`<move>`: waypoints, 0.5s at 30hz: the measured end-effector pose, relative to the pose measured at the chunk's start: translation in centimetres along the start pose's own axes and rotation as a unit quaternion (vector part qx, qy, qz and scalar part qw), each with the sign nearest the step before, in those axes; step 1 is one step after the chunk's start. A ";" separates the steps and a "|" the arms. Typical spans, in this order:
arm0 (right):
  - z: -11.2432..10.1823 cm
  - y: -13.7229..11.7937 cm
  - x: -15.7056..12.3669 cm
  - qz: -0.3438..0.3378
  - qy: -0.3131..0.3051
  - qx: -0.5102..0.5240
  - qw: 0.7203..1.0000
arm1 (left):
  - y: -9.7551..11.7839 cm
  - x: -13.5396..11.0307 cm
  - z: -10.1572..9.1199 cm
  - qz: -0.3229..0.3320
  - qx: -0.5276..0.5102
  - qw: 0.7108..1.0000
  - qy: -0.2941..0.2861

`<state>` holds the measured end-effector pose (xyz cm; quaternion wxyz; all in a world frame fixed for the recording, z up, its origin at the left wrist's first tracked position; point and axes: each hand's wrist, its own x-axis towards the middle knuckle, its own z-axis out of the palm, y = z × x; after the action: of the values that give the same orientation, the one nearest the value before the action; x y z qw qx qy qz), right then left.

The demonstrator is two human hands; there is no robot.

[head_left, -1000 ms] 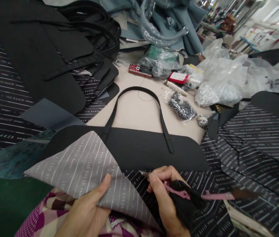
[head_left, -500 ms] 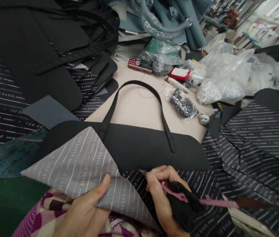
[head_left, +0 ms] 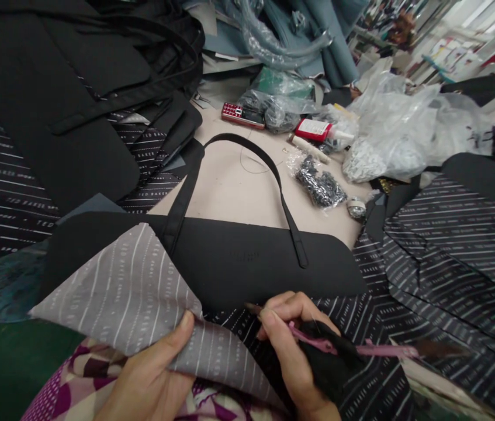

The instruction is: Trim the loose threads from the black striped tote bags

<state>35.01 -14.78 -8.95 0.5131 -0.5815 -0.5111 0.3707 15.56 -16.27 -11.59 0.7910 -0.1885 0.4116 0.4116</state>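
My left hand point(head_left: 155, 368) is closed on a folded-over flap of grey lining fabric point(head_left: 137, 298) with white printed lines, thumb on top. Beside it, my right hand point(head_left: 293, 345) is closed around a slim pink-handled tool point(head_left: 387, 351); a dark pointed tip point(head_left: 252, 307) shows at the fingertips. Black material bunches around the tool, and its exact kind is unclear. Both hands are at the near edge of a black bag panel point(head_left: 247, 269), which bears a looped strap point(head_left: 269, 155). Black printed lining point(head_left: 343, 307) lies under my right hand.
Stacked black bag pieces point(head_left: 111, 140) lie to the left. Behind the strap are a red phone point(head_left: 242, 115), a red-and-white bottle point(head_left: 317, 130) and a bag of small dark parts point(head_left: 319, 181). White plastic bags point(head_left: 405, 128) and more printed lining point(head_left: 453, 251) occupy the right.
The black panel's left end reaches further left, covering more of the blue-grey piece. The strap's left leg has shifted. Both hands keep their hold, and the whole view has slid slightly left.
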 end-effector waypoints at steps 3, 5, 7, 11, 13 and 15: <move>-0.4 0.5 -0.3 0.031 0.017 0.073 0.997 | 0.2 0.0 0.2 -0.014 -0.013 1.000 0.005; -0.5 0.7 -0.5 0.041 0.022 0.082 0.996 | 0.3 0.0 0.5 -0.018 -0.019 1.000 0.015; -0.4 0.7 -0.6 0.040 0.028 0.062 0.997 | 0.4 -0.1 0.9 -0.013 -0.023 0.999 0.022; -0.1 0.2 -0.6 0.013 0.030 0.013 0.999 | 0.3 -0.1 2.1 0.007 -0.027 0.997 0.075; 0.0 0.1 -0.5 0.003 0.028 -0.006 1.000 | 0.3 -0.1 2.6 0.010 -0.022 0.994 0.106; 0.1 -0.1 -0.4 0.000 0.029 -0.019 0.999 | 0.3 -0.1 2.9 0.007 -0.014 0.993 0.120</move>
<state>34.80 -15.17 -8.96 0.5164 -0.6017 -0.5030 0.3440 16.73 -14.31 -9.73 0.7304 -0.2442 0.4991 0.3973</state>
